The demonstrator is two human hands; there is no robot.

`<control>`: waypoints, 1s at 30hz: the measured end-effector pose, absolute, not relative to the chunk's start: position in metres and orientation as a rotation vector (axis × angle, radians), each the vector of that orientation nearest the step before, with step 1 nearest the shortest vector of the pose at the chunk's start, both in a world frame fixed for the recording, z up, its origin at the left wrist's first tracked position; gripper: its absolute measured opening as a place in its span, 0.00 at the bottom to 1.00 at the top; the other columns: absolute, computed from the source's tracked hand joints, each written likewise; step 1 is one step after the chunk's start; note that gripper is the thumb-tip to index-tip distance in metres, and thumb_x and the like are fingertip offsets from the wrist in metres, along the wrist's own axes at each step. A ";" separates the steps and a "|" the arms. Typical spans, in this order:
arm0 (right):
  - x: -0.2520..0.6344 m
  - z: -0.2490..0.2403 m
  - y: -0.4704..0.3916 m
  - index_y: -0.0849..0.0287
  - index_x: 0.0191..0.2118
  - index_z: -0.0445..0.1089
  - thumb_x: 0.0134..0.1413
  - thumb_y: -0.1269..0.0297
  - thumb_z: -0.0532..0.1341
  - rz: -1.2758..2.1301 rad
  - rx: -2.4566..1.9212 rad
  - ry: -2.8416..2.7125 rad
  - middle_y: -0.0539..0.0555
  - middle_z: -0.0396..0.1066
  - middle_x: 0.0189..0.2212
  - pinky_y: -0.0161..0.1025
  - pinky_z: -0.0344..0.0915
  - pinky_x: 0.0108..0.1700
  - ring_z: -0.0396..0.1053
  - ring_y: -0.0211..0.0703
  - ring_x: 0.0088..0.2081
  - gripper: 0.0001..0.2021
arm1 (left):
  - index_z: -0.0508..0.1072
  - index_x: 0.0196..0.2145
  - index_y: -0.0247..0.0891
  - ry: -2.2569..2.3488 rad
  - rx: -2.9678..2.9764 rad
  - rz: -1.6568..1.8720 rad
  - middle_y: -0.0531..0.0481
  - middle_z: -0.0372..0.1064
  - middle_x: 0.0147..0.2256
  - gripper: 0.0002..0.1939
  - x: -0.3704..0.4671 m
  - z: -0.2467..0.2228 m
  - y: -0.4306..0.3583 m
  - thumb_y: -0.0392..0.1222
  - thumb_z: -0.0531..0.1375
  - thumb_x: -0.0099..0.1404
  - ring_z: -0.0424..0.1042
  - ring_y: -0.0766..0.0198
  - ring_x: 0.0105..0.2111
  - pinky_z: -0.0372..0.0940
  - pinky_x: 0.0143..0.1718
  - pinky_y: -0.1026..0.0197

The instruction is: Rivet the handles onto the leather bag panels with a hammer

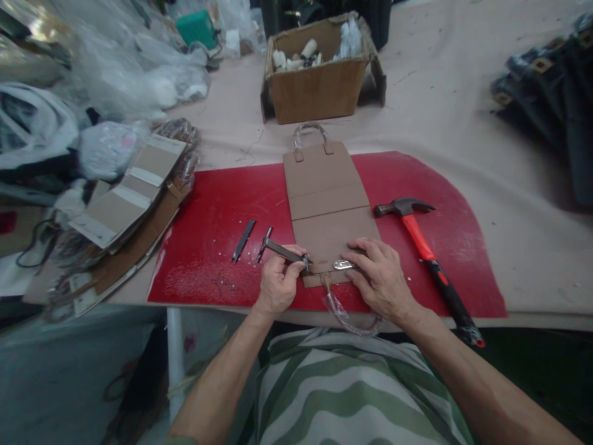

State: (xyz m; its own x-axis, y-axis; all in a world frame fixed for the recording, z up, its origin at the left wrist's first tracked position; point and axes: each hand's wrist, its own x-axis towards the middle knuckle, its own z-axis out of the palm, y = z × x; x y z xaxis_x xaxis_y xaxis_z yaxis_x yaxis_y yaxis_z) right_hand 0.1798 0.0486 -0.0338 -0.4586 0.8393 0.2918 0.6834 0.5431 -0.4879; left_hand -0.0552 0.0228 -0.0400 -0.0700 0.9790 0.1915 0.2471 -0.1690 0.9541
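Observation:
A flat brown bag panel [327,179] lies lengthwise before me, with a plastic-wrapped handle [310,127] at its far end and another wrapped handle [347,321] hanging toward my lap. My left hand [280,281] is closed around a dark metal tool [285,250] with a crosspiece at each end; its right crosspiece touches the panel's near left edge. With fingertips and thumb, my right hand [382,275] grips a small silver oval plate [343,264] on the panel near its lower edge. Whether the plate is fastened to the panel, I cannot tell.
Under the panel is a red board [231,191]. A claw hammer [421,241] lies right, a thin metal punch-like bar [243,241] left. Behind stands a cardboard box [317,93] of small pieces. Stacked panels [134,191] sit left; dark straps [551,93] lie far right.

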 end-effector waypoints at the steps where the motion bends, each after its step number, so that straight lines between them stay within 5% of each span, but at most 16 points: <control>1: 0.181 -0.033 0.046 0.57 0.48 0.70 0.61 0.66 0.56 0.424 -1.221 -2.287 0.59 0.66 0.52 0.53 0.56 0.55 0.59 0.55 0.56 0.11 | 0.70 0.41 0.36 1.372 1.470 1.284 0.43 0.71 0.43 0.06 -0.054 -0.039 0.020 0.38 0.58 0.66 0.74 0.59 0.42 0.70 0.44 0.58; 10: 0.196 -0.024 0.001 0.59 0.48 0.70 0.60 0.68 0.57 0.532 -1.232 -2.231 0.61 0.67 0.51 0.55 0.59 0.54 0.62 0.55 0.54 0.12 | 0.71 0.41 0.37 1.391 1.311 1.165 0.45 0.72 0.40 0.07 -0.039 -0.036 -0.020 0.38 0.57 0.66 0.74 0.61 0.38 0.70 0.41 0.59; 16: 0.203 -0.035 -0.065 0.58 0.41 0.72 0.57 0.62 0.62 0.560 -1.608 -1.163 0.56 0.72 0.41 0.52 0.63 0.54 0.69 0.48 0.46 0.08 | 0.71 0.41 0.36 1.332 1.169 1.190 0.46 0.73 0.39 0.08 -0.035 -0.036 -0.031 0.41 0.58 0.66 0.75 0.61 0.37 0.71 0.40 0.60; 20: 0.200 -0.049 -0.100 0.58 0.37 0.73 0.49 0.60 0.66 1.144 -1.681 -0.397 0.54 0.74 0.33 0.50 0.70 0.46 0.73 0.47 0.36 0.10 | 0.72 0.41 0.36 1.348 1.159 1.174 0.46 0.73 0.38 0.09 -0.035 -0.035 -0.028 0.42 0.58 0.66 0.76 0.61 0.36 0.71 0.40 0.60; 24: 0.188 -0.056 -0.097 0.59 0.36 0.75 0.47 0.62 0.65 1.941 -1.241 -0.156 0.60 0.77 0.36 0.54 0.69 0.49 0.74 0.54 0.42 0.09 | 0.72 0.40 0.34 1.364 1.159 1.117 0.46 0.74 0.36 0.09 -0.036 -0.029 -0.026 0.43 0.59 0.64 0.75 0.62 0.34 0.71 0.38 0.61; 30: 0.167 -0.052 -0.080 0.56 0.37 0.77 0.43 0.54 0.70 2.224 -0.956 -0.313 0.58 0.76 0.43 0.50 0.67 0.50 0.72 0.54 0.48 0.15 | 0.73 0.38 0.34 1.339 1.101 1.057 0.46 0.75 0.33 0.10 -0.033 -0.024 -0.034 0.43 0.61 0.63 0.75 0.63 0.33 0.70 0.37 0.62</control>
